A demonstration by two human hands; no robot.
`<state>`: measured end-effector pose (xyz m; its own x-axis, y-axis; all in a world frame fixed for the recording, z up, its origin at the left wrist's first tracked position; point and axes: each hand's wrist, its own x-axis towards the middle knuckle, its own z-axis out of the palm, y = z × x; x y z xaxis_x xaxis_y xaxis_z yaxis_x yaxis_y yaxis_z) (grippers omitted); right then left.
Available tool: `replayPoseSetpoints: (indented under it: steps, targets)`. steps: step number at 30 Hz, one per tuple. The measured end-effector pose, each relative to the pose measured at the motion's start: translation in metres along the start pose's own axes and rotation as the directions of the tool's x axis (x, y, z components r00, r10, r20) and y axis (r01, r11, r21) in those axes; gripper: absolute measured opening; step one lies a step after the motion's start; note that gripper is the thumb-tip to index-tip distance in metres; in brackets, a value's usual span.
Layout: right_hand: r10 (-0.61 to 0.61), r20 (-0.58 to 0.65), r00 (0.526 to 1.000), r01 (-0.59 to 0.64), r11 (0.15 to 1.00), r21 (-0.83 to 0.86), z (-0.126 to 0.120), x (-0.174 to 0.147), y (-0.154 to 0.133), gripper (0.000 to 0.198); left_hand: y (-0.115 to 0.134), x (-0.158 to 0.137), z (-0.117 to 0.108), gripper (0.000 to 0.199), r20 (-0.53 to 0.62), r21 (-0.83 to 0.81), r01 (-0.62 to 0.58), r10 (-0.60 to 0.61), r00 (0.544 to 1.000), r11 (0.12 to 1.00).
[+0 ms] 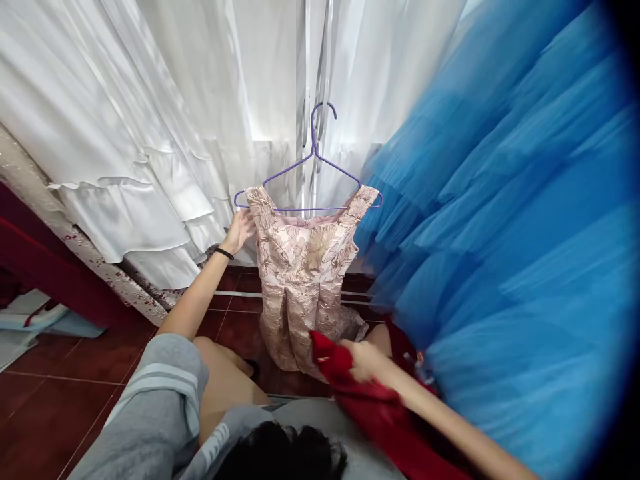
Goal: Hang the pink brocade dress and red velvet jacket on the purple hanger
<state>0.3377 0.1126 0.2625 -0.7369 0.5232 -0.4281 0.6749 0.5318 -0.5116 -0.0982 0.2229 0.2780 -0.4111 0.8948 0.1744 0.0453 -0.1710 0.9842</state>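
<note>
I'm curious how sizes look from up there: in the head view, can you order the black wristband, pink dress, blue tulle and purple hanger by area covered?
1. Blue tulle
2. Pink dress
3. Purple hanger
4. Black wristband

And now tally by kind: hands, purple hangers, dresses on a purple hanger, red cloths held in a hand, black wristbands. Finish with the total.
Hands: 2 (left hand, right hand)
Purple hanger: 1
Dress on it: 1
Red cloth in the right hand: 1
Black wristband: 1
Total: 6
</note>
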Motion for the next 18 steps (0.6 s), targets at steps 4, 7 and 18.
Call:
replayPoseSetpoints:
  steps: [4,7,18]
  targets:
    - [-0.142,-0.083,0.986,0.139,0.99,-0.037,-0.023,0.073,-0.005,0.06,0.025,0.018,-0.004,0.057,-0.278,0.207,-0.224,0.277,0.92,0.952]
    - [-0.125,-0.81,0.573,-0.036,0.983,-0.177,-0.125,0.099,0.008,0.057,0.047,0.034,0.0,0.052,-0.155,0.397,-0.429,0.52,0.84,0.811]
    - [-0.175,-0.861,0.478,0.448,0.891,0.067,-0.264,0.156,0.099,0.046,0.059,0.039,-0.025,0.038,-0.14,0.265,-0.169,0.211,0.967,0.949]
